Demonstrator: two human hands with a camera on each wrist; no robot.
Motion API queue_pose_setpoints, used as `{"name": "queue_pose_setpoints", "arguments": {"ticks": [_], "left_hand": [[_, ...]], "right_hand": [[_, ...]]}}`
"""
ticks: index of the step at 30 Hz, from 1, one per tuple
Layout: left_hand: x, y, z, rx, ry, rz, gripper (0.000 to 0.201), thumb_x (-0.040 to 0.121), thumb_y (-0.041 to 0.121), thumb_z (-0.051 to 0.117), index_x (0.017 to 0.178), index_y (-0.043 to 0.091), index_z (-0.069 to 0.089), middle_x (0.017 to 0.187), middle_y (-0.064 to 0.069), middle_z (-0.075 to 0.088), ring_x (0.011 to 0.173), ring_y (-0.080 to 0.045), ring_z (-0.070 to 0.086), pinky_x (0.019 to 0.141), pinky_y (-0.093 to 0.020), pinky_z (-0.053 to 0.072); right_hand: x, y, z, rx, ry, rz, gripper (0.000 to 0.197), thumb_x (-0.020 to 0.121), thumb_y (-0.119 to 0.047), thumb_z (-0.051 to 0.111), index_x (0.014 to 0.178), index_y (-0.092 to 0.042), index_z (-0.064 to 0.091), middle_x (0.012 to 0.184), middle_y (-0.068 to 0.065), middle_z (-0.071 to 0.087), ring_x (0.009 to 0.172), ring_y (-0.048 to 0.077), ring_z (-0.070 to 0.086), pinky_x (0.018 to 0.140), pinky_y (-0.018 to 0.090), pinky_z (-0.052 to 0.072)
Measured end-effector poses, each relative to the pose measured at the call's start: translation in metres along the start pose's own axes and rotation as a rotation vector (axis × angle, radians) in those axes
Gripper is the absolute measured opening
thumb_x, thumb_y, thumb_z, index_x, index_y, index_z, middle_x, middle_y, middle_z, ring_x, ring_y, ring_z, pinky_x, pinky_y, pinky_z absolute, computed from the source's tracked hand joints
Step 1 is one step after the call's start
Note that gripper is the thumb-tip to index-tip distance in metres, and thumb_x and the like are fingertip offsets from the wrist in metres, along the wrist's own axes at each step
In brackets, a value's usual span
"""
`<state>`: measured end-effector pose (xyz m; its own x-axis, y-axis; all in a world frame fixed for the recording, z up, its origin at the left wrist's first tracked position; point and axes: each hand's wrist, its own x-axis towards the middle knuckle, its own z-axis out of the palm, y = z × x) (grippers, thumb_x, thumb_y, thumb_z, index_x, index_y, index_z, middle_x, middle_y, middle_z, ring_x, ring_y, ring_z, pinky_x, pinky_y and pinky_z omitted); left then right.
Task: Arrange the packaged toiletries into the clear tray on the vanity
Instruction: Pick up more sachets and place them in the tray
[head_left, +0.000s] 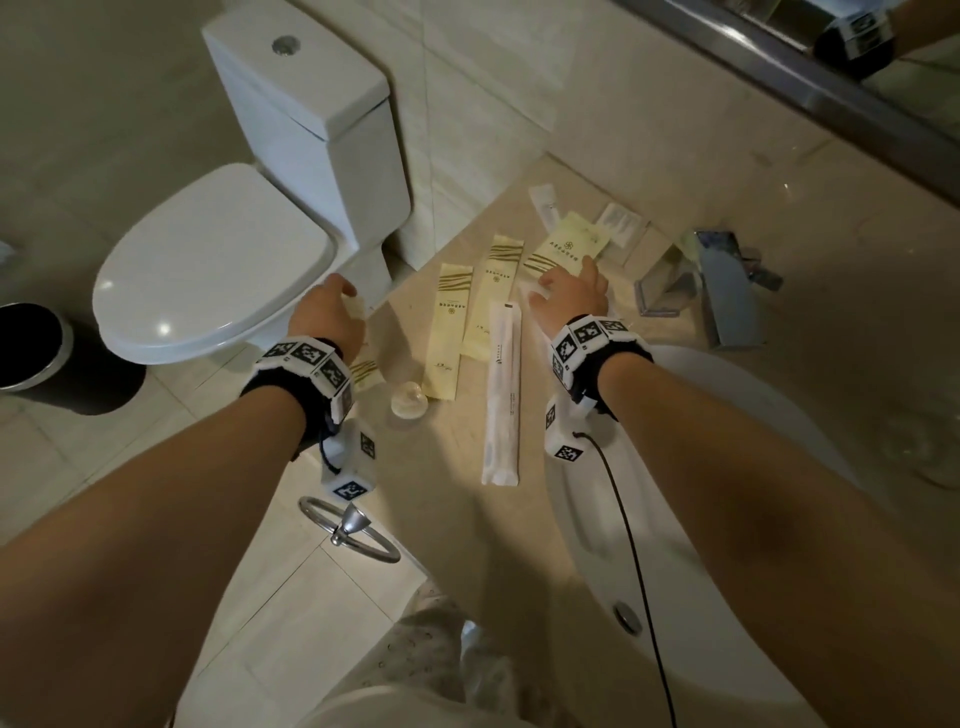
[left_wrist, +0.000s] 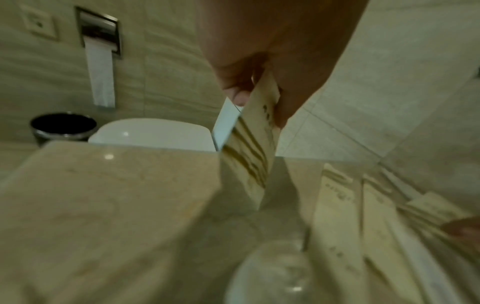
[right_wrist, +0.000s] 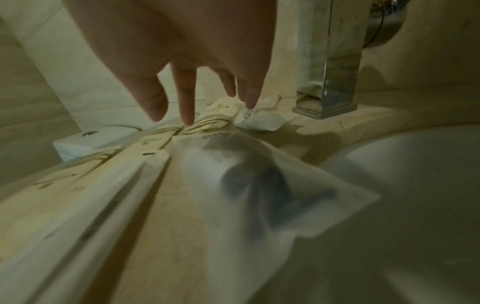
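My left hand (head_left: 337, 306) hangs over the vanity's left edge and pinches a cream packet with brown stripes (left_wrist: 249, 148) between thumb and fingers. Straight fingers of my right hand (head_left: 569, 286) reach down onto a square cream packet (head_left: 569, 247); the fingertips (right_wrist: 188, 120) touch its striped end. Two long cream packets (head_left: 449, 332) lie side by side between my hands, with a long white packet (head_left: 503, 400) beside them. Under my right palm sits a translucent white pouch (right_wrist: 246, 174). Small white sachets (head_left: 618, 223) lie by the wall. I cannot make out the clear tray for certain.
A chrome faucet (head_left: 727, 291) stands right of my right hand, above the white basin (head_left: 727, 415). A small round clear object (head_left: 409, 400) sits near the counter's left edge. The toilet (head_left: 218, 265) and a black bin (head_left: 31, 348) are left of the vanity.
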<state>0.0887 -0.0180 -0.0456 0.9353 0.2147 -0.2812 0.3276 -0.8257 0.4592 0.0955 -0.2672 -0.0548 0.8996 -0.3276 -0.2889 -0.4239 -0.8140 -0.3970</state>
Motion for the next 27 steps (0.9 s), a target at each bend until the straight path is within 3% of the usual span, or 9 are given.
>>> {"name": "queue_pose_setpoints", "arguments": {"ticks": [2, 5, 8, 11, 15, 17, 20, 22, 27], "left_hand": [[0.001, 0.014, -0.001, -0.139, 0.064, -0.016, 0.031, 0.089, 0.017, 0.05, 0.12, 0.016, 0.05, 0.121, -0.013, 0.06, 0.105, -0.033, 0.059, 0.079, -0.033, 0.045], [0.001, 0.036, -0.001, -0.308, 0.115, 0.008, 0.029, 0.089, 0.017, 0.052, 0.119, 0.018, 0.048, 0.119, -0.012, 0.06, 0.104, -0.031, 0.06, 0.088, -0.038, 0.052], [0.0, 0.051, 0.005, -0.411, 0.088, 0.045, 0.025, 0.089, 0.016, 0.053, 0.114, 0.018, 0.052, 0.116, -0.009, 0.062, 0.099, -0.028, 0.062, 0.086, -0.041, 0.055], [0.001, 0.057, 0.014, -0.46, 0.051, 0.075, 0.022, 0.086, 0.02, 0.056, 0.108, 0.02, 0.058, 0.114, -0.005, 0.064, 0.103, -0.026, 0.063, 0.089, -0.042, 0.054], [0.002, 0.062, 0.024, -0.51, -0.022, 0.036, 0.018, 0.083, 0.021, 0.059, 0.098, 0.029, 0.059, 0.114, -0.003, 0.065, 0.104, -0.024, 0.063, 0.09, -0.042, 0.054], [0.002, 0.064, 0.027, -0.534, -0.035, 0.026, 0.019, 0.083, 0.019, 0.06, 0.1, 0.028, 0.06, 0.114, -0.004, 0.064, 0.102, -0.023, 0.064, 0.088, -0.041, 0.055], [0.004, 0.065, 0.029, -0.544, -0.037, 0.038, 0.024, 0.084, 0.017, 0.06, 0.108, 0.021, 0.06, 0.114, -0.005, 0.063, 0.095, -0.02, 0.064, 0.081, -0.034, 0.057], [0.006, 0.064, 0.028, -0.555, -0.04, 0.043, 0.025, 0.085, 0.017, 0.06, 0.11, 0.02, 0.059, 0.113, -0.005, 0.062, 0.093, -0.019, 0.063, 0.078, -0.031, 0.057], [0.011, 0.057, 0.028, -0.519, -0.046, 0.036, 0.023, 0.085, 0.019, 0.061, 0.108, 0.021, 0.059, 0.109, -0.001, 0.061, 0.101, -0.024, 0.064, 0.087, -0.04, 0.056]], "right_hand": [[0.004, 0.002, -0.003, -0.073, -0.084, -0.032, 0.035, 0.09, -0.027, 0.053, 0.125, -0.022, 0.056, 0.159, 0.008, 0.001, 0.147, 0.029, 0.004, 0.118, 0.043, 0.018], [0.01, 0.005, -0.003, -0.283, -0.217, -0.122, 0.045, 0.091, -0.027, 0.051, 0.136, -0.026, 0.046, 0.16, 0.006, -0.006, 0.147, 0.032, -0.005, 0.119, 0.046, 0.01], [0.016, 0.007, -0.002, -0.36, -0.32, -0.147, 0.054, 0.093, -0.027, 0.047, 0.145, -0.027, 0.031, 0.16, 0.007, -0.01, 0.147, 0.035, -0.006, 0.12, 0.048, 0.009], [0.017, 0.007, -0.002, -0.373, -0.345, -0.156, 0.053, 0.094, -0.023, 0.044, 0.146, -0.022, 0.031, 0.16, 0.009, -0.004, 0.146, 0.037, 0.0, 0.119, 0.048, 0.014], [0.018, 0.002, -0.012, -0.269, -0.203, -0.149, 0.037, 0.093, -0.019, 0.044, 0.126, -0.007, 0.054, 0.137, 0.015, 0.045, 0.123, 0.035, 0.046, 0.102, 0.04, 0.042], [0.019, 0.003, -0.013, -0.1, -0.095, -0.072, 0.032, 0.094, -0.02, 0.047, 0.123, -0.007, 0.052, 0.124, 0.014, 0.057, 0.112, 0.033, 0.056, 0.094, 0.041, 0.049], [0.021, 0.006, -0.009, 0.098, 0.041, 0.049, 0.033, 0.093, -0.021, 0.051, 0.125, -0.01, 0.046, 0.122, 0.014, 0.059, 0.11, 0.033, 0.057, 0.09, 0.042, 0.051], [0.027, 0.008, -0.007, 0.118, 0.131, 0.063, 0.041, 0.092, -0.02, 0.054, 0.131, -0.01, 0.043, 0.13, 0.013, 0.053, 0.12, 0.031, 0.05, 0.098, 0.04, 0.046], [0.038, 0.013, -0.013, 0.044, 0.218, 0.129, 0.06, 0.089, -0.028, 0.059, 0.139, -0.008, 0.032, 0.142, 0.014, 0.038, 0.132, 0.031, 0.034, 0.106, 0.04, 0.032]]}}
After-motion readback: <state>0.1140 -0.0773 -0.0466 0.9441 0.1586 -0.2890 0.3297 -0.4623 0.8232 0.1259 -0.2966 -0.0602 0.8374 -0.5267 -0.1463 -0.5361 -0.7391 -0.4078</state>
